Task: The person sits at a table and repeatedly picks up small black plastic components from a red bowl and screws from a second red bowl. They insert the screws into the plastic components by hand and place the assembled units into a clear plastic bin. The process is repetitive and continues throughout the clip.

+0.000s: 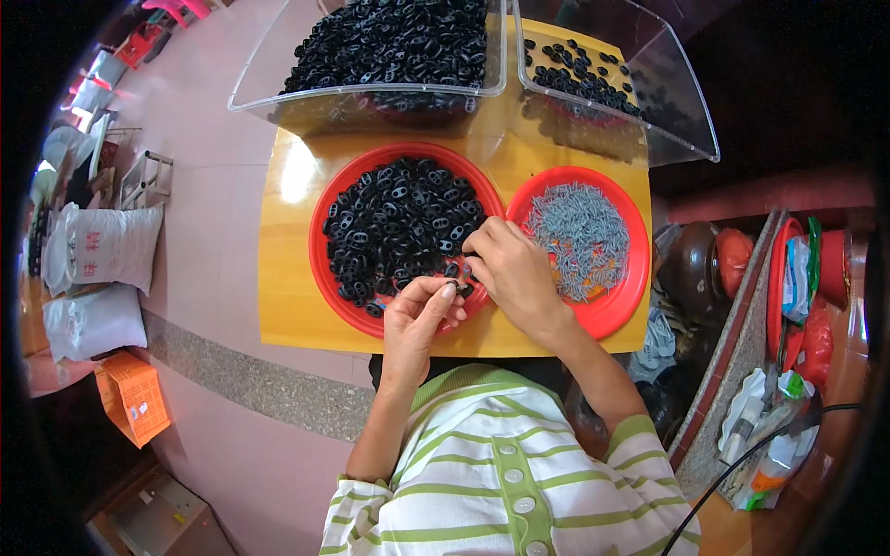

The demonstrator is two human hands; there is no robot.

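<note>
- In the head view, your left hand (417, 310), at the centre of the frame, pinches a small black piece (453, 283) between thumb and fingertips, over the lower right of the left red plate (321, 255). The hold looks narrow, so a slight roll of the thumb could flick the piece loose; it would probably drop among its likes and be hard to pick out.
- Your right hand (510, 264) curls over that plate's right rim, just beside the left. Its fingers are bent, but their tips are partly hidden, so you cannot tell whether they grasp anything. With both hands this close, one could knock the other's grip.
- The pile of black pieces (403, 208) fills most of the left plate. Dragging your fingers through it toward the rim could push some out onto the worktop (292, 269).
- Right of centre, the right red plate (640, 250) bears many slim grey pins (579, 227). Your right forearm passes by its lower left rim; a careless swing of the elbow could shove it, and with the worktop's front edge near, pins might spill.
- At the upper right, the rim of a clear bin (681, 107) reaches past the worktop's right side in the frame. You cannot tell how its base sits; if it overhangs, a bump could tip it.
</note>
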